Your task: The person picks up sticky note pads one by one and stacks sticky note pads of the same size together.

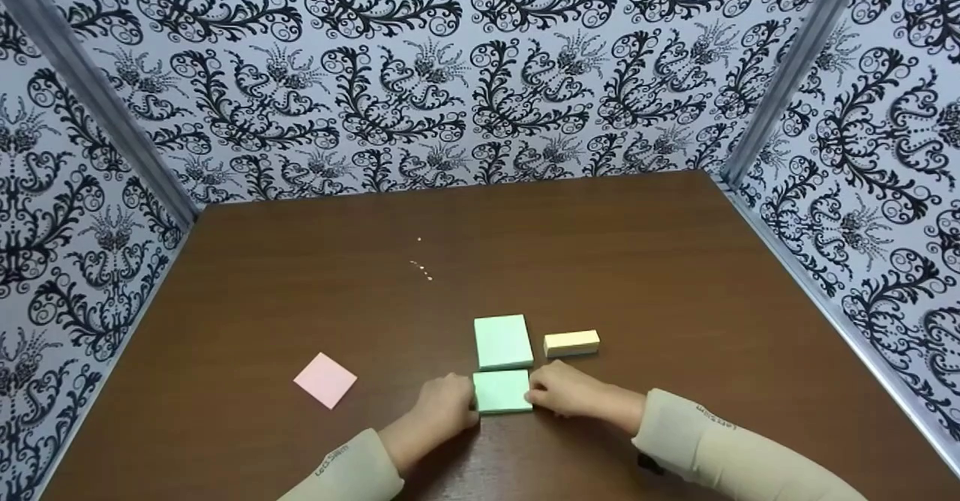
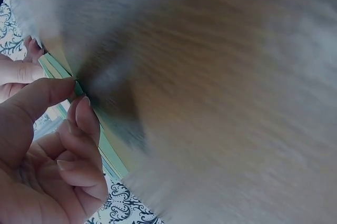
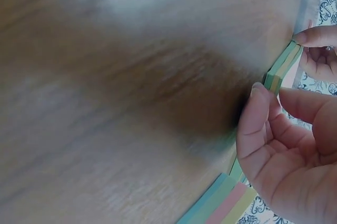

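Note:
Two light green sticky note pads lie one behind the other in the head view. My left hand (image 1: 445, 403) pinches the left side of the near pad (image 1: 502, 392), and my right hand (image 1: 568, 390) pinches its right side. From the right wrist, this near pad (image 3: 284, 66) shows green and yellow layers along its edge, with thumb and finger at its corner. The left wrist view has a green edge (image 2: 79, 88) between thumb and fingertip. Just behind is the far green pad (image 1: 502, 341), its front edge close to the near one.
A narrow yellow-topped block (image 1: 571, 343) stands right of the far pad; its side shows coloured layers (image 3: 224, 200). A pink square note (image 1: 325, 380) lies turned diagonally on the left. Small pale specks (image 1: 422, 268) mark the brown table (image 1: 600, 253). Patterned walls enclose the table's back and sides.

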A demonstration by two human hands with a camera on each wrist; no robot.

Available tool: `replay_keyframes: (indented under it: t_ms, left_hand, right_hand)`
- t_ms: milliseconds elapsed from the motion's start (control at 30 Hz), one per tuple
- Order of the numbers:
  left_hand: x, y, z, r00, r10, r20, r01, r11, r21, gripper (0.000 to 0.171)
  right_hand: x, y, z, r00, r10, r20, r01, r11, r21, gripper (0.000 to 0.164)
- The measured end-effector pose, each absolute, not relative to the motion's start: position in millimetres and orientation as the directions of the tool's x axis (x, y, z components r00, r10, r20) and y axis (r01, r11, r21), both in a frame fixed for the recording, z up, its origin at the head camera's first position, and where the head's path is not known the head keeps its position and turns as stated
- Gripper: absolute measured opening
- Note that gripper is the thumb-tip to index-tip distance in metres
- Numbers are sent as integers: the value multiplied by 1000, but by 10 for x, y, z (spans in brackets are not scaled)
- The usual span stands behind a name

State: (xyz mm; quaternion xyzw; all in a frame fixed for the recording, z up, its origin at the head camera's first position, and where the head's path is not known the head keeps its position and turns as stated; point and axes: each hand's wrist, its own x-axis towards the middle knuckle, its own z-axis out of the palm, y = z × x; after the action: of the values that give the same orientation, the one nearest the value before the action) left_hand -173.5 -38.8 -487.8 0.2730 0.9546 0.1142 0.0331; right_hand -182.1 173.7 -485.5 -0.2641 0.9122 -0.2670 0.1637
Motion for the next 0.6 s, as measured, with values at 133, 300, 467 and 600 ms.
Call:
replay_keyframes:
  t_ms: [133,300,467,600]
  left_hand:
    - [-1719,-386,-4894,-844,535,31,526,816,238,26]
    - [-1717,-376,-4885,-848,528,44,523,821,230,29]
    - [-1710,-359,-4878,-860,510,16,503,841,198,17]
    - [-1701,-345,-4889,-871,491,6,484,855,188,17]
  right_hand:
    - [-1843,1740,-4851,-785,-595,-171,-423,718,-553,25]
    - [-1854,1742,-4820,-782,-591,-197,-405,722,-561,25]
    - [-1856,1747,-4816,-784,-577,-228,-361,724,-588,26]
    - [-1860,1752,-4815,-784,-572,-242,-341,722,-602,26]
